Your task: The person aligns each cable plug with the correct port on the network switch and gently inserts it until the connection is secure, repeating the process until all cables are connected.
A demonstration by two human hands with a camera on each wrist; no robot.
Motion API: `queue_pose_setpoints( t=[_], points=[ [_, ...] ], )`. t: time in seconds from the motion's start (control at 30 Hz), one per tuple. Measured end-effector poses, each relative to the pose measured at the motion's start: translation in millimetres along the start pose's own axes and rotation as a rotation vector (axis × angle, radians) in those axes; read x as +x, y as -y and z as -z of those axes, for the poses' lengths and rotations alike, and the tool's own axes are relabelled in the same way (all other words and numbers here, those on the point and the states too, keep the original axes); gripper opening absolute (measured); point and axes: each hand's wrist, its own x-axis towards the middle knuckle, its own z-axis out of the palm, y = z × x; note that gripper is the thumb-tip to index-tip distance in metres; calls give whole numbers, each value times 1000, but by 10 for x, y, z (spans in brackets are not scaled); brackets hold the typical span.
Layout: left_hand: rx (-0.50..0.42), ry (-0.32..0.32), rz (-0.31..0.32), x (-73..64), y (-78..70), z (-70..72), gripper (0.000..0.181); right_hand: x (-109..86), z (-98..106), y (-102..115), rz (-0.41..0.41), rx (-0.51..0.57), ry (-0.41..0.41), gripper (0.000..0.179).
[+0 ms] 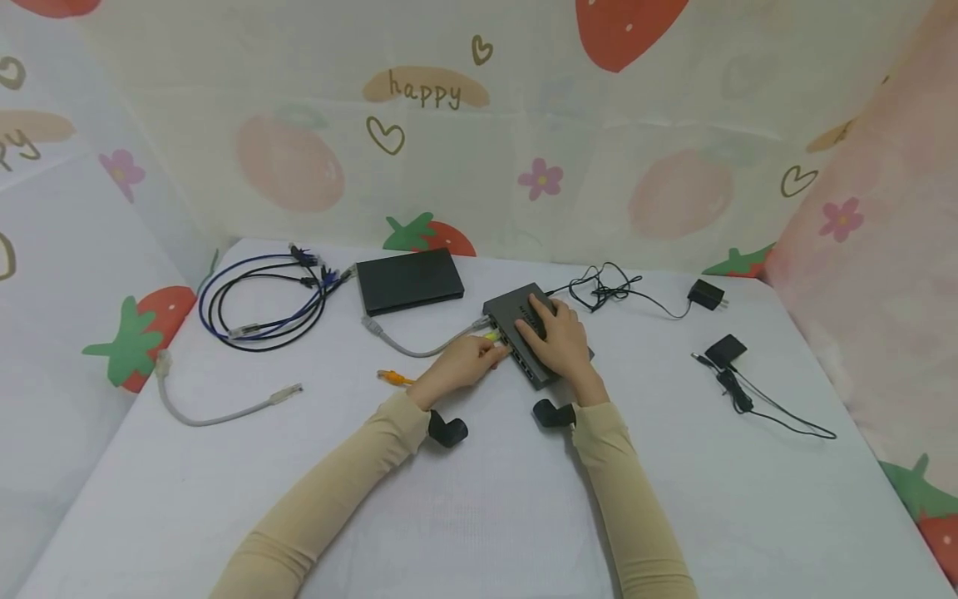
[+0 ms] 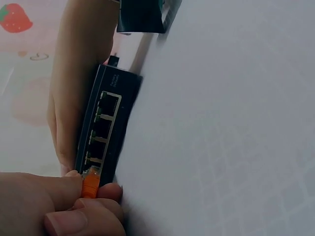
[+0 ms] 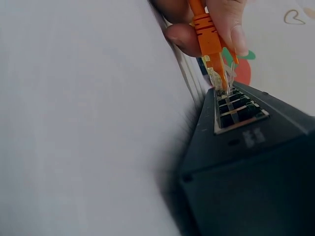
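Observation:
A dark network switch (image 1: pixel 511 309) lies at the middle of the table, a row of ports along its near left side. My left hand (image 1: pixel 466 362) pinches an orange Ethernet cable's plug (image 3: pixel 209 39), whose clear tip is at one of these ports. Full seating of the plug cannot be told. Several ports (image 2: pixel 104 128) beside it stand unfilled. On the switch's top rests my right hand (image 1: pixel 557 337), its fingers extended. A grey cable's plug (image 1: pixel 481 323) and a yellow plug (image 1: pixel 491 336) are at the same row. The orange cable's other end (image 1: pixel 394 378) shows left of my left wrist.
Behind and left sits a black box (image 1: pixel 410 281). Coiled blue and black cables (image 1: pixel 262 334) lie at the far left, a short grey cable (image 1: pixel 217 420) nearer. Rightward are a power adapter (image 1: pixel 706 294) with its cord and another small black adapter (image 1: pixel 726 350). Printed cloth (image 1: pixel 554 125) hangs behind.

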Motion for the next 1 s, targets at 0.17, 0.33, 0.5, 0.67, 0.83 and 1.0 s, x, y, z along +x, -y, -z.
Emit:
queue_pose_setpoints(
  t=[0.17, 0.33, 0.5, 0.67, 0.83, 1.0],
  points=[
    [5, -3, -7, 7, 14, -6, 36, 9, -16, 2, 7, -8, -16, 61],
    [-170, 102, 27, 16, 32, 5, 35, 3, -14, 9, -5, 0, -2, 61],
    [-350, 172, 73, 30, 45, 5, 35, -3, -4, 18, -15, 4, 2, 61],
    [-439, 185, 99, 36, 51, -4, 34, -5, 19, 26, -16, 10, -4, 61],
    [-515, 225, 136, 13, 63, 1, 34, -14, 19, 32, -18, 16, 8, 60],
    [-530, 250, 150, 17, 57, 12, 34, -16, 21, 36, -17, 16, 5, 60]
  ],
)
